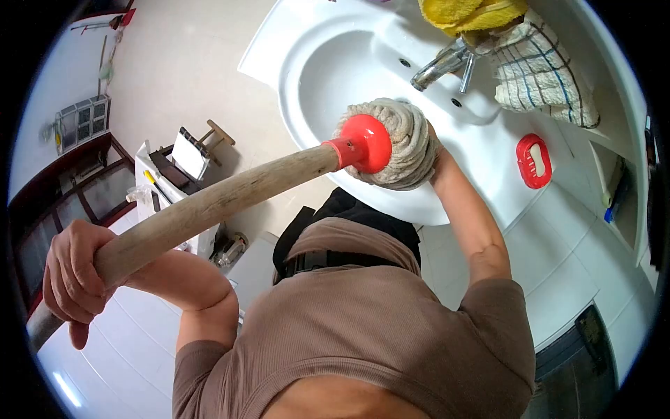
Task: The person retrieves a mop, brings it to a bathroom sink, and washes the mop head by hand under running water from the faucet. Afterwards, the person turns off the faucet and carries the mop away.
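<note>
A mop (244, 195) with a wooden handle and a red plastic socket is held at a slant across the view. My left hand (77, 276) is closed around the handle near its far end. At the other end, the grey string head (405, 143) is bunched up over the front rim of a white washbasin (324, 84). My right hand (435, 150) is against the far side of the strings and supports the head; its fingers are mostly hidden behind them.
A metal faucet (441, 66) stands at the basin's back. Beside it hang a yellow cloth (474, 14) and a checked towel (544, 70). A red soap dish (534, 162) rests on the right ledge. On the left are a small wooden stool (215, 140) and a cluttered table (145, 202).
</note>
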`<action>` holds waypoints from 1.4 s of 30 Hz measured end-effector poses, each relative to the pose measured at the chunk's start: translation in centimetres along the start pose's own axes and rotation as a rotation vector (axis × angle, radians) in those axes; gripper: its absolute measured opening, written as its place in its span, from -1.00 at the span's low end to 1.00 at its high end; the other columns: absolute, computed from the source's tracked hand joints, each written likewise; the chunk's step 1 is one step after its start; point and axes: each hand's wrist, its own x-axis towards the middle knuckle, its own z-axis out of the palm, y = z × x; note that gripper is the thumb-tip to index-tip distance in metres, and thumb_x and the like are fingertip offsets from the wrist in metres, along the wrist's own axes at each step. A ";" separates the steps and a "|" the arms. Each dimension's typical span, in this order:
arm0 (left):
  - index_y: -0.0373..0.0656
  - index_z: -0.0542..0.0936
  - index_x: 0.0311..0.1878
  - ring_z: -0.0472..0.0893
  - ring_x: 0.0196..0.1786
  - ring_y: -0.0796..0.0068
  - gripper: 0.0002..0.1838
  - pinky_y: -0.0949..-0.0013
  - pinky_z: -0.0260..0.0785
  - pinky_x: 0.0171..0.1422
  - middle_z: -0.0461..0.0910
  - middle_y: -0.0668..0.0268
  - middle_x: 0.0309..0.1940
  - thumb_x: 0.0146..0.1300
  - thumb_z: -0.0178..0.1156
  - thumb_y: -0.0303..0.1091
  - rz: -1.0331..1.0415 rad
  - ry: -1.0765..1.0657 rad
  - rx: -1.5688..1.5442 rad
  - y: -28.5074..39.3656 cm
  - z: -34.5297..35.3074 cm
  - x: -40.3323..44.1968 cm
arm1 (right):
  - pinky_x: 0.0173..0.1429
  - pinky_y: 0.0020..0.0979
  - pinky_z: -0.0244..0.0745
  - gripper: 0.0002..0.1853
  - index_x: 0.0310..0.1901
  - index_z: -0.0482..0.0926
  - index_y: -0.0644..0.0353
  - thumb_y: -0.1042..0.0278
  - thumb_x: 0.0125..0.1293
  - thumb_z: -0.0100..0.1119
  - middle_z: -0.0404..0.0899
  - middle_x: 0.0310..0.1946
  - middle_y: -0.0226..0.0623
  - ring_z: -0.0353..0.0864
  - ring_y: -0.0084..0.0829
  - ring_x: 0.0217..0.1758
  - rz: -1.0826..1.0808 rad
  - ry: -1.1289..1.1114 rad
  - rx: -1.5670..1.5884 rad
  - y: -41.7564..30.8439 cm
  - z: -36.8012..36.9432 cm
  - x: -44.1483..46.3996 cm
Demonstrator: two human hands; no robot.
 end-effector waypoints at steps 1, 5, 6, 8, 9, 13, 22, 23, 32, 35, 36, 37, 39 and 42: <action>0.07 0.38 -0.83 0.33 -0.85 0.78 -0.65 0.70 0.16 -0.67 0.34 0.58 -0.92 -0.14 0.36 -0.28 0.009 -0.013 -0.023 0.0 0.0 0.0 | 0.03 -0.37 0.41 -0.65 -0.12 0.46 0.33 0.24 0.24 -0.18 0.52 -0.19 -0.16 0.51 -0.37 -0.12 -0.001 0.005 -0.006 -0.1 0.0 0.0; 0.07 0.38 -0.83 0.33 -0.85 0.77 -0.65 0.70 0.15 -0.67 0.34 0.57 -0.92 -0.14 0.36 -0.28 -0.020 -0.066 -0.034 0.9 -0.1 0.0 | 0.03 -0.38 0.41 -0.65 -0.13 0.46 0.33 0.24 0.24 -0.18 0.52 -0.19 -0.16 0.51 -0.37 -0.12 -0.005 0.023 -0.028 -0.2 0.3 -0.2; 0.07 0.37 -0.83 0.33 -0.85 0.77 -0.65 0.70 0.14 -0.67 0.34 0.57 -0.92 -0.14 0.36 -0.30 -0.017 -0.047 -0.058 0.9 -0.1 0.0 | 0.03 -0.38 0.41 -0.65 -0.13 0.46 0.33 0.24 0.24 -0.18 0.53 -0.19 -0.16 0.51 -0.37 -0.12 -0.006 0.026 -0.034 -0.3 0.5 -0.3; 0.07 0.37 -0.84 0.33 -0.84 0.77 -0.64 0.70 0.14 -0.66 0.34 0.57 -0.92 -0.14 0.36 -0.31 -0.014 -0.026 -0.085 0.9 -0.1 -0.1 | 0.03 -0.38 0.41 -0.65 -0.13 0.46 0.33 0.24 0.23 -0.18 0.53 -0.20 -0.16 0.51 -0.37 -0.12 -0.011 0.032 -0.042 -0.4 0.6 -0.5; 0.07 0.37 -0.84 0.34 -0.84 0.77 -0.64 0.69 0.14 -0.66 0.35 0.57 -0.92 -0.14 0.36 -0.31 -0.019 -0.038 -0.072 0.9 -0.2 -0.1 | 0.03 -0.38 0.41 -0.65 -0.13 0.46 0.33 0.24 0.23 -0.18 0.53 -0.20 -0.16 0.51 -0.37 -0.12 -0.014 0.040 -0.050 -0.5 0.6 -0.6; 0.07 0.37 -0.83 0.35 -0.82 0.77 -0.65 0.68 0.14 -0.66 0.35 0.57 -0.91 -0.13 0.35 -0.30 -0.048 -0.089 -0.038 0.6 -0.3 0.0 | 0.03 -0.38 0.41 -0.65 -0.13 0.46 0.33 0.24 0.23 -0.18 0.53 -0.20 -0.16 0.52 -0.37 -0.13 -0.020 0.060 -0.064 -0.7 0.9 -1.0; 0.08 0.36 -0.83 0.34 -0.83 0.76 -0.64 0.69 0.17 -0.66 0.36 0.57 -0.91 -0.12 0.34 -0.34 -0.079 -0.078 -0.053 0.4 0.2 -0.3 | 0.02 -0.38 0.41 -0.65 -0.14 0.47 0.33 0.24 0.23 -0.18 0.53 -0.21 -0.16 0.52 -0.38 -0.14 -0.021 0.094 -0.096 -1.1 1.4 -2.0; 0.08 0.36 -0.83 0.34 -0.83 0.76 -0.64 0.69 0.17 -0.66 0.36 0.57 -0.91 -0.12 0.34 -0.34 -0.075 -0.080 -0.044 0.5 0.2 -0.4 | 0.02 -0.38 0.41 -0.65 -0.14 0.47 0.33 0.24 0.23 -0.18 0.53 -0.21 -0.16 0.52 -0.38 -0.14 -0.015 0.096 -0.095 -1.1 1.4 -2.0; 0.05 0.35 -0.80 0.37 -0.82 0.75 -0.65 0.68 0.15 -0.67 0.38 0.54 -0.89 -0.11 0.34 -0.34 -0.074 -0.091 -0.080 -0.9 -0.8 -1.0 | 0.01 -0.39 0.42 -0.65 -0.14 0.47 0.33 0.24 0.23 -0.18 0.54 -0.22 -0.15 0.52 -0.38 -0.15 0.036 0.108 -0.133 -1.3 1.3 -2.4; 0.04 0.36 -0.76 0.38 -0.80 0.73 -0.68 0.67 0.15 -0.66 0.40 0.54 -0.87 -0.10 0.34 -0.32 -0.079 -0.141 -0.095 -1.0 -1.8 -1.6 | 0.00 -0.40 0.42 -0.65 -0.17 0.48 0.34 0.24 0.22 -0.18 0.54 -0.24 -0.15 0.53 -0.38 -0.17 0.077 0.126 -0.117 -1.4 1.6 -2.5; 0.04 0.37 -0.75 0.39 -0.80 0.73 -0.68 0.66 0.16 -0.64 0.40 0.54 -0.86 -0.10 0.33 -0.31 -0.089 -0.139 -0.092 -1.3 -2.0 -1.7 | -0.01 -0.41 0.42 -0.66 -0.18 0.49 0.34 0.26 0.21 -0.17 0.54 -0.24 -0.14 0.53 -0.38 -0.19 0.123 0.122 -0.111 -1.4 2.0 -2.7; 0.03 0.37 -0.73 0.39 -0.80 0.72 -0.69 0.65 0.18 -0.63 0.40 0.54 -0.86 -0.09 0.33 -0.31 -0.098 -0.138 -0.090 -1.4 -2.1 -1.9 | -0.02 -0.41 0.43 -0.67 -0.19 0.49 0.34 0.27 0.19 -0.16 0.54 -0.24 -0.14 0.53 -0.38 -0.21 0.168 0.118 -0.106 -1.5 2.3 -2.8; 0.03 0.36 -0.71 0.39 -0.79 0.73 -0.69 0.64 0.21 -0.60 0.40 0.54 -0.86 -0.08 0.33 -0.29 -0.121 -0.126 -0.060 -1.1 -2.4 -2.7 | -0.05 -0.41 0.44 -0.69 -0.22 0.49 0.36 0.31 0.16 -0.15 0.54 -0.26 -0.13 0.53 -0.38 -0.23 0.205 0.107 -0.099 -1.1 0.7 -1.8; 0.04 0.37 -0.60 0.38 -0.78 0.76 -0.75 0.65 0.22 -0.57 0.40 0.56 -0.82 -0.01 0.28 -0.24 -0.157 -0.157 -0.070 -1.6 -3.2 -3.1 | -0.09 -0.41 0.47 -0.71 -0.25 0.49 0.42 0.35 0.16 -0.13 0.55 -0.29 -0.13 0.55 -0.40 -0.26 0.287 0.025 -0.201 -1.2 2.1 -2.0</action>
